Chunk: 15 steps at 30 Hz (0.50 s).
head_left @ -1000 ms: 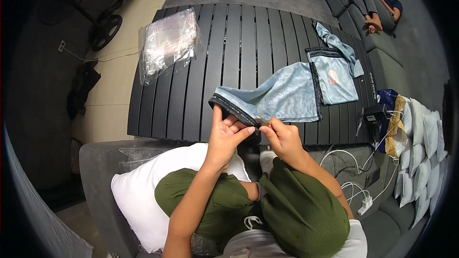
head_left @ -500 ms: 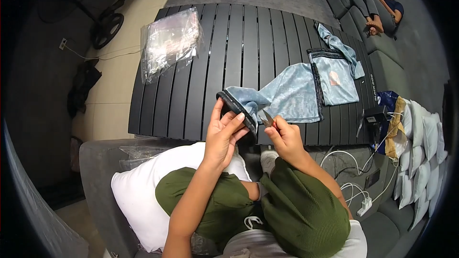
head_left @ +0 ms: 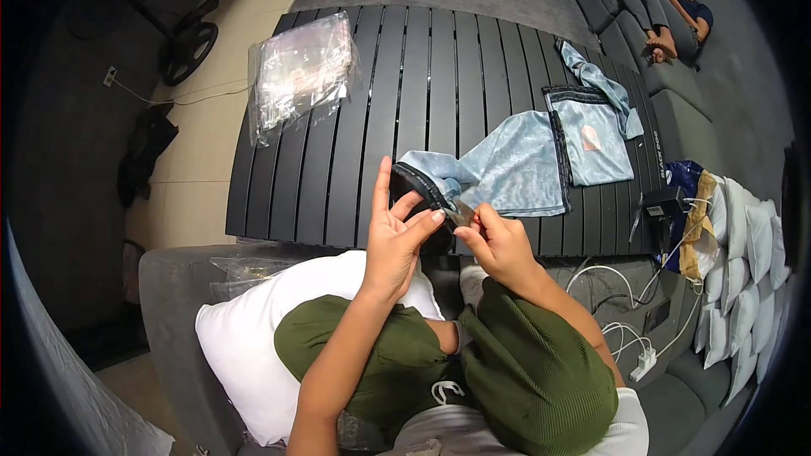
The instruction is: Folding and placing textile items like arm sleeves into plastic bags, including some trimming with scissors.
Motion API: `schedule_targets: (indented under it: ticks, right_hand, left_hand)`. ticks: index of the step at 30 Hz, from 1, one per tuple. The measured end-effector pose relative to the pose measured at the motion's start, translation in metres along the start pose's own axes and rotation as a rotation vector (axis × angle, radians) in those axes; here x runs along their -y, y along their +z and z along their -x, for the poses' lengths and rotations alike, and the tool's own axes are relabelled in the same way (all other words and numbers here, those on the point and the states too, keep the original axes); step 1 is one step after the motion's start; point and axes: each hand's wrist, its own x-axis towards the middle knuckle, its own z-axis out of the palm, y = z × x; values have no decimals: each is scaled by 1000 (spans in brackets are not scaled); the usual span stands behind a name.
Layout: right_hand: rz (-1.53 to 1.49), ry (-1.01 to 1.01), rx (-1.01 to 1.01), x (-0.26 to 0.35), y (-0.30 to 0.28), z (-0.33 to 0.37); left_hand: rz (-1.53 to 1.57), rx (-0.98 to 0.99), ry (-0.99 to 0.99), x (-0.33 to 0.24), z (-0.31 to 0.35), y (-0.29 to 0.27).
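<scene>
A light-blue velvety cloth piece (head_left: 515,160) with black bands lies partly on the slatted table and reaches to its near edge. My left hand (head_left: 393,241) pinches the black band (head_left: 422,183) at its near end between thumb and fingers, with the index finger stretched upward. In my right hand (head_left: 503,245) are small metal snips (head_left: 460,213), gripped in closed fingers. Their blades touch or nearly touch the band's edge by my left thumb; the exact contact is blurred. The snips' handle is mostly hidden in my fist.
The black slatted table (head_left: 384,76) carries a stack of clear plastic bags (head_left: 304,67) at far left and a folded blue cloth (head_left: 601,148) at right. A white pillow (head_left: 245,329) lies beside my leg. White cables and a power strip (head_left: 644,363) sit at right. Someone reclines on the sofa (head_left: 688,118).
The snips have moved slightly left and down against the band, and my right hand has come closer to my left. My left index finger has straightened upward.
</scene>
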Motion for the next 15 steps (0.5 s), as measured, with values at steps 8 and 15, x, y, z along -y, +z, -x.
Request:
schedule_targets:
  ticks: [8, 15]
  right_hand:
    - [-16, 30, -10, 5, 0, -2]
    - [16, 31, -8, 4, 1, -3]
  left_hand:
    - [-193, 36, 120, -1, 4, 7]
    - [-242, 36, 165, -1, 6, 9]
